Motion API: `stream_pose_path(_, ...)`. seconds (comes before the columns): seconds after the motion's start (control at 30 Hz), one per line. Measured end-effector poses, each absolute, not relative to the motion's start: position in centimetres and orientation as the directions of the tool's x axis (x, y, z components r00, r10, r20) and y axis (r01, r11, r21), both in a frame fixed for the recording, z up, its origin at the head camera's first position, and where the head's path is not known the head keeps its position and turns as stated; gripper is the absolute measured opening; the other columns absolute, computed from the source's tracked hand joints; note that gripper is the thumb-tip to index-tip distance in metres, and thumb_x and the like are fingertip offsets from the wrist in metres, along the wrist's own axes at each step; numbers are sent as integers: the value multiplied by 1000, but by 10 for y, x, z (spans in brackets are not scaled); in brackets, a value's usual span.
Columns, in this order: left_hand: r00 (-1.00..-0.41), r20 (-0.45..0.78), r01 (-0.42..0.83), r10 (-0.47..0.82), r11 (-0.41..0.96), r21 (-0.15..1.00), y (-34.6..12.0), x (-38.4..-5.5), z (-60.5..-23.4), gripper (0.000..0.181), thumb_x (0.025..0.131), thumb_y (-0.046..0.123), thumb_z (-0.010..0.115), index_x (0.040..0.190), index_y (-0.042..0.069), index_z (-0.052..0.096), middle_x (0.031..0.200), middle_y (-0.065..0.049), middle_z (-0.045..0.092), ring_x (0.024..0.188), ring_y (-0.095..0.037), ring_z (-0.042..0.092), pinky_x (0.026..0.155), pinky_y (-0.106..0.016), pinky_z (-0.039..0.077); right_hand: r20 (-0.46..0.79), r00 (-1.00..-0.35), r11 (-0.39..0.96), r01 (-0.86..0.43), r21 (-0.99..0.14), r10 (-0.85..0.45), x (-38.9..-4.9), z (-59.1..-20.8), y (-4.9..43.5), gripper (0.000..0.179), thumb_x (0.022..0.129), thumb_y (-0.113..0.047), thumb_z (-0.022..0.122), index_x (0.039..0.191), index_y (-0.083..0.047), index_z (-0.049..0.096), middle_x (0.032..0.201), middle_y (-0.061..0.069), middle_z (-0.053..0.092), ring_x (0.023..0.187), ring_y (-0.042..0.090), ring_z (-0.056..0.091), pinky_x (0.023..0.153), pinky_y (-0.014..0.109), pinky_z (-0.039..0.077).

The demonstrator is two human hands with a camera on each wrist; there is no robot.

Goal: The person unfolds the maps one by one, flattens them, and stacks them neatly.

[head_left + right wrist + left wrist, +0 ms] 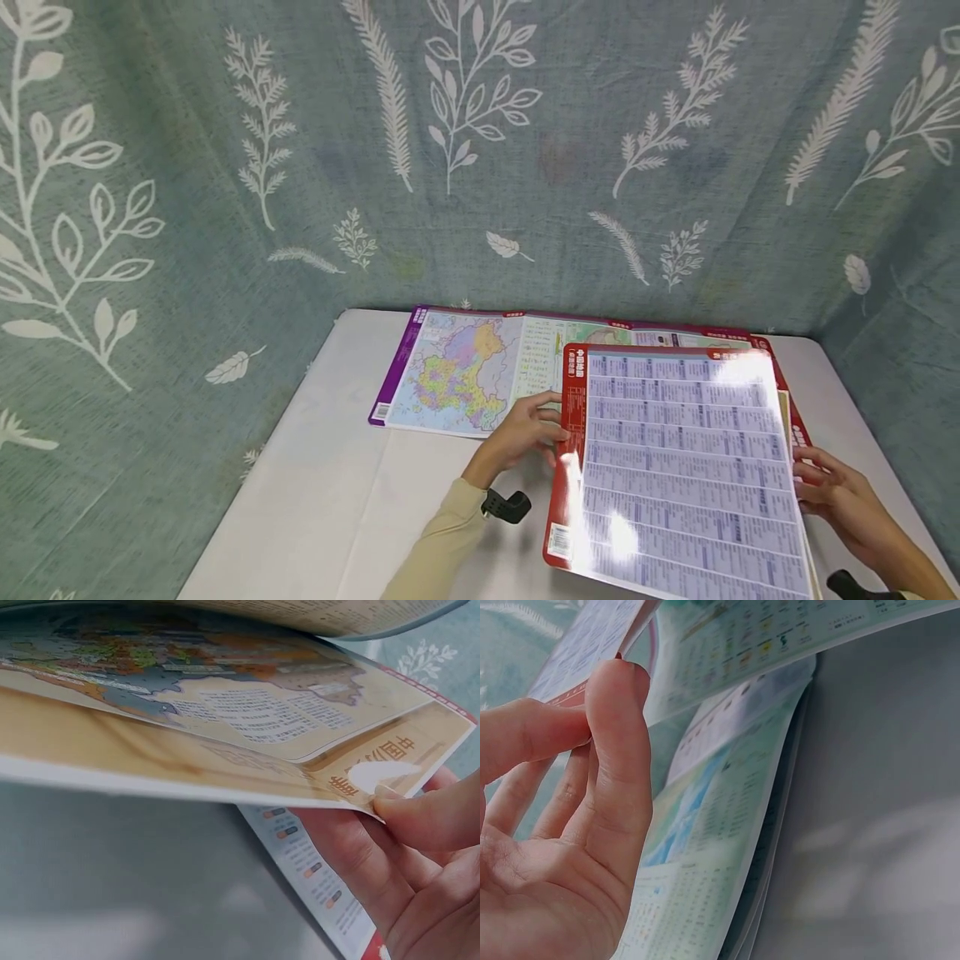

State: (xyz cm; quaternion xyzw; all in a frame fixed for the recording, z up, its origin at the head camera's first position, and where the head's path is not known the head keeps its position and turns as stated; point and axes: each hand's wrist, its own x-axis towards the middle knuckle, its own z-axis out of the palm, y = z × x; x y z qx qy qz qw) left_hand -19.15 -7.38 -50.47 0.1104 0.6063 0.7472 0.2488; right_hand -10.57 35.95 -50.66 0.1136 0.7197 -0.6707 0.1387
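Observation:
A folded laminated map sheet (682,467) with a red border and a page of small print tilts above the table in the head view. My left hand (525,432) pinches its red left edge between thumb and fingers, as the left wrist view also shows. On the opposite side, my right hand (840,492) grips the right edge. The right wrist view has that thumb on a tan panel (247,761), fingers underneath, with another fold arching above. Behind the held sheet, an opened map with a purple border (393,367) lies on the table, partly covered.
The white table (300,467) stretches to the left and front. A grey-green curtain (525,233) with white leaf prints hangs behind it and on both sides. A red-bordered panel (800,429) shows under the held sheet at the right. Both wrists wear black bands (506,506).

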Motion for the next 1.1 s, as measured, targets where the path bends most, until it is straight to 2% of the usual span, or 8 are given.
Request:
stream_pose_path(0.47, -859, -139, -219, 492, -107, 970, -89, -193, -503, 49, 79, -10, 62, 125, 4, 53, 91, -12, 66, 63, -20, 61, 43, -31, 52, -257, -966, 92, 255, -962, -11, -109, -505, 350, 36, 89, -1, 59, 108, -31, 56, 94, -12, 67, 77, 23, 66, 65, 33, 55)
stream_pose_path(0.63, -862, -140, -220, 487, -113, 969, -96, -196, -502, 50, 78, -11, 62, 125, 3, 52, 88, -10, 66, 61, -18, 60, 42, -30, 51, -237, -971, 86, 236, -968, -8, -111, -505, 350, 35, 89, 1, 59, 107, -29, 56, 93, -12, 68, 75, 23, 65, 63, 33, 55)
stream_pose_path(0.87, -864, -129, -216, 487, -125, 968, -104, -200, -501, 49, 78, -11, 64, 124, 3, 53, 85, -11, 66, 60, -19, 59, 42, -33, 52, -157, -985, -10, 158, -987, -67, -112, -508, 353, 41, 90, 8, 53, 103, -31, 59, 92, -12, 69, 72, 14, 65, 56, 29, 52)
stream_pose_path(1.1, -872, -127, -202, 473, -111, 973, -117, -202, -500, 47, 80, -10, 63, 124, 4, 54, 88, -11, 67, 63, -20, 61, 42, -33, 52, -142, -988, 5, 142, -990, -52, -115, -507, 355, 41, 90, 9, 52, 102, -31, 58, 89, -11, 69, 71, 12, 65, 56, 28, 52)
